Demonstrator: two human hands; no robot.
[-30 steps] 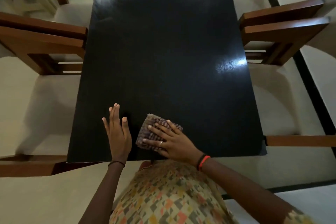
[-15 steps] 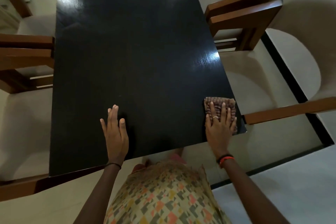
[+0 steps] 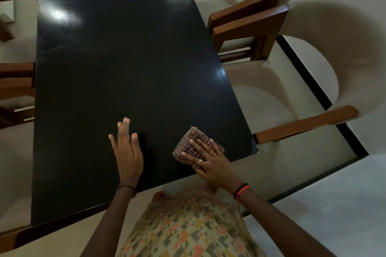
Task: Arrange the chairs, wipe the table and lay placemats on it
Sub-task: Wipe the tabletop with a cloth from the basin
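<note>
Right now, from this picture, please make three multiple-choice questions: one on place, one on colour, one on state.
1. Where on the table does the cloth lie?
A) far end
B) near edge, right side
C) centre

2. What colour is the table?
A) white
B) red
C) black

3. How is the left hand?
A) flat, fingers straight
B) gripping the cloth
C) clenched

Answers:
1. B, the cloth lies under the right hand, close to the near right corner.
2. C, its top is glossy black.
3. A, it rests flat on the table, apart from the cloth.

Glossy black table, checkered cloth, seemingly folded, near corner
</note>
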